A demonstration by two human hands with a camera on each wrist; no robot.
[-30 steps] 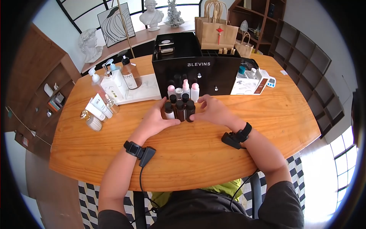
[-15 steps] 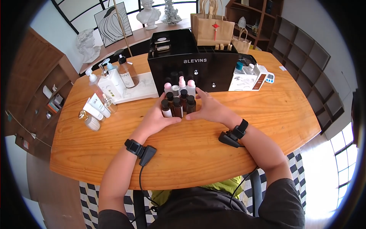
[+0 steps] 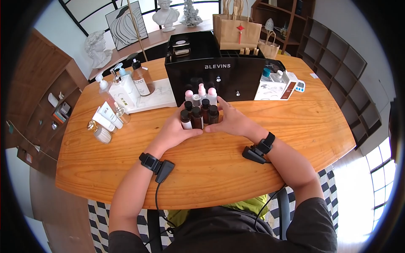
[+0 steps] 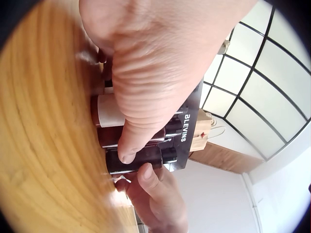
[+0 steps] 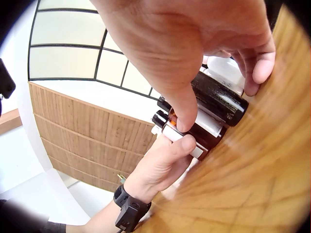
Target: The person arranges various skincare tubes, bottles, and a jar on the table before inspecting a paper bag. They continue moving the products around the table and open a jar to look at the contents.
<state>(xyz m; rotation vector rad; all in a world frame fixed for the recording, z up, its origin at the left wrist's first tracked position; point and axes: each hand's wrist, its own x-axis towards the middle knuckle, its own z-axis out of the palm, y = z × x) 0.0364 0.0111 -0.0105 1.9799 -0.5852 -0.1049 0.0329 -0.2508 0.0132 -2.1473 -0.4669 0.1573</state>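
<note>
Plaster busts [image 3: 98, 50] are standing on a ledge [image 3: 206, 28] beyond the far edge of the wooden surface [image 3: 202, 177]. Towards its left edge, a ribbed bottle [image 3: 101, 133] is lying tilted beside two white tubes [image 3: 110, 115]; behind them, pump bottles [image 3: 144, 82] are standing on and around a marble tray [image 3: 162, 95].

Further right, the left hand [image 3: 175, 130] is curving round the left side of a cluster, its thumb lying across the fronts of the dark bottles [image 3: 196, 119]; its other fingers are mostly hiding. These five are standing upright, midway between the side edges and nearer the far edge, with pink-capped bottles [image 3: 212, 95] just behind. Beyond them, a black case [image 3: 244, 78] is filling the middle of the far edge. The right hand [image 3: 234, 122] is cupping the other side, partly spread, thumb on a dark bottle and fingers reaching round behind. Neither hand is closing tightly on one bottle.

Judging by their looks, the bottles are offering stiff, slick walls, light singly but tippy and perhaps breakable if glass. Low, even pressure around the bodies is seeming safer than holding by the caps.

Towards the far right corner, a white box [image 3: 270, 92] is standing beside a small keypad device [image 3: 300, 86].
</note>
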